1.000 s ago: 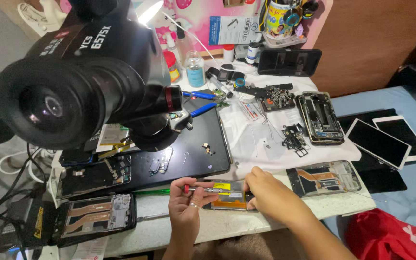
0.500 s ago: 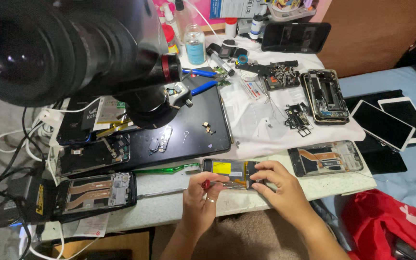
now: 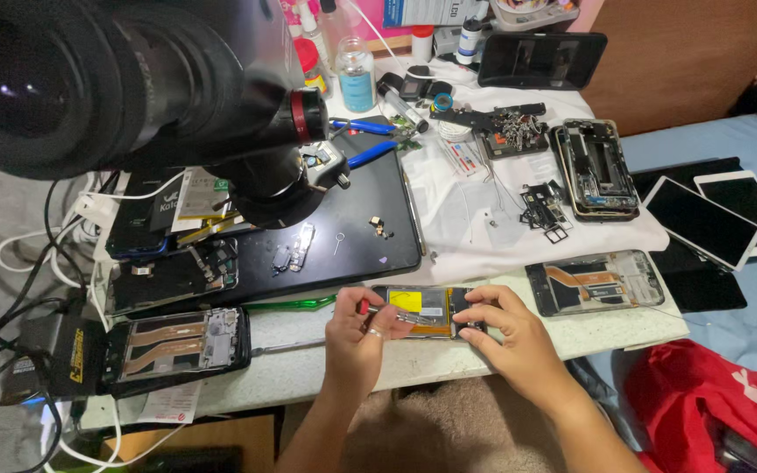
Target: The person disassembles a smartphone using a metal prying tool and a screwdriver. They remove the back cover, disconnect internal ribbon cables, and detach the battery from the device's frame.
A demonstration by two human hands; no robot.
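Left hand (image 3: 357, 337) pinching a thin metal tool (image 3: 399, 317), perhaps tweezers, with the tip laid over an opened phone (image 3: 427, 311). Ring visible on one finger. Right hand (image 3: 508, 328) cupped over the right end of the same phone, fingers (image 3: 484, 298) pressing on its top edge and thumb at the lower edge, gripping it steady. Phone lying flat near the front edge of a pale table (image 3: 326, 363), back cover off, yellow battery label showing inside.

Just left of the phone, a green pry tool (image 3: 291, 304) lying flat, and below it a slim metal rod (image 3: 286, 348). Farther left, another opened phone frame (image 3: 177, 343) with copper strips. To the right, a third opened frame (image 3: 595, 282), near but not touching the hands.

Behind the hands, a black mat (image 3: 343, 232) scattered with small parts. Above it, a large black microscope head (image 3: 124, 79) filling the upper left. On a white cloth (image 3: 475, 219) to the right, more small parts and a stripped phone body (image 3: 596, 168). Blue-handled pliers (image 3: 365, 140) and a clear bottle (image 3: 356, 74) at the back. Two tablets (image 3: 720, 215) on a blue surface at far right; red bag (image 3: 711, 412) at the lower right.
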